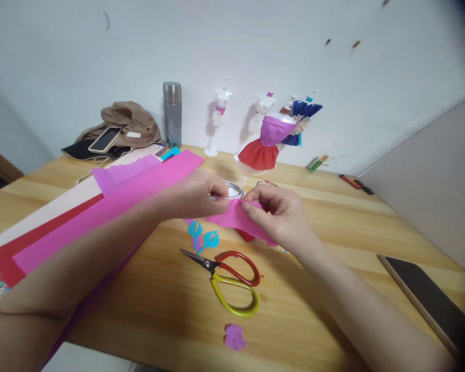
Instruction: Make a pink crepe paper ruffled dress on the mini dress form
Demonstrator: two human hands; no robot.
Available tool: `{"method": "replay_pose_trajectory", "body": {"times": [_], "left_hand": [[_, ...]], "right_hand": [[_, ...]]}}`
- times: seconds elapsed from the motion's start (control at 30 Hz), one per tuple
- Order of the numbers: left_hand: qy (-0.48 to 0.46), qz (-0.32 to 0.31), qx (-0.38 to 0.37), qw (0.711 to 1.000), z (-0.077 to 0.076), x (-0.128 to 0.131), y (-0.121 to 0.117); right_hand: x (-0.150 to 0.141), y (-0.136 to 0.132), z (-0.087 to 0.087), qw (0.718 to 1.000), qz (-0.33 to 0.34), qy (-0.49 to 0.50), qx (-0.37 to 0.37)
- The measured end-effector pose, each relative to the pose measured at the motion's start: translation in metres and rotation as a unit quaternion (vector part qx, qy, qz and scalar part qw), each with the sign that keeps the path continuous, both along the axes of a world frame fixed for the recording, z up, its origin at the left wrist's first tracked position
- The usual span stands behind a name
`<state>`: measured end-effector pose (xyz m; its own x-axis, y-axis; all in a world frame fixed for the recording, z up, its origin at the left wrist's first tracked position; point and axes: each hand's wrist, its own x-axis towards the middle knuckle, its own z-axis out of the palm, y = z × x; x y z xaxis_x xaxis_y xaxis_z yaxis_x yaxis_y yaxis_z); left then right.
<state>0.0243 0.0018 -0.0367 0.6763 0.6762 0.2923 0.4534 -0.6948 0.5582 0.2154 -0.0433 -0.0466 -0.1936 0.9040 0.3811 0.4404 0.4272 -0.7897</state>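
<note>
A: Which step is in hand?

B: Judged from the pose, a shaping step: both hands work the upper edge of a thin, bright pink, paper-like strip [232, 219], apparently gathering or folding it. The exact fold is hidden by the fingers.

A: State of the grip?

B: The left hand [201, 194] has its thumb and fingers closed on the strip's upper edge. The right hand [284, 214] pinches the same edge close by, thumb against forefinger, with no visible opening. How hard either one presses cannot be told.

A: Position of the strip?

B: Between the two hands, in front of a silvery ring-shaped roll [239, 190] and beyond the scissors with one red and one yellow handle [213, 266]. The scissors lie untouched on the pale wooden table [147, 305], blades slightly parted. Two turquoise leaf-shaped cutouts [211, 239] lie near the blade tips. Whether the strip's lower edge touches the table is unclear.

A: What does the next move call for?

B: In this inspector's judgement, one hand should pin the worked part while the other takes up a small adjoining length, evenly and with light tension. Pulling hard risks tearing the strip; a loose pinch risks losing the gathers.
</note>
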Motion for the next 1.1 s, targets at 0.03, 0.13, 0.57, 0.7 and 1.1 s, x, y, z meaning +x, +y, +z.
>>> {"method": "replay_pose_trajectory", "body": {"times": [0.03,0.13,0.57,0.7,1.1], "left_hand": [[0.001,-0.001,0.006,1.0,0.0,0.0,0.0],[0.007,0.0,0.022,1.0,0.001,0.001,-0.001],[0.009,-0.007,0.051,0.999,0.002,0.002,-0.002],[0.004,-0.014,0.066,0.998,0.0,0.001,0.0],[0.008,-0.012,0.088,0.996,-0.003,0.002,0.0]], "right_hand": [[0.0,0.0,0.0,1.0,0.0,0.004,-0.003],[0.0,0.001,-0.002,1.0,-0.001,0.016,-0.012],[-0.002,0.003,-0.006,0.998,0.004,0.055,-0.038],[-0.002,0.003,-0.008,0.997,0.005,0.061,-0.056],[-0.003,0.004,-0.011,0.995,0.0,0.069,-0.065]]}}
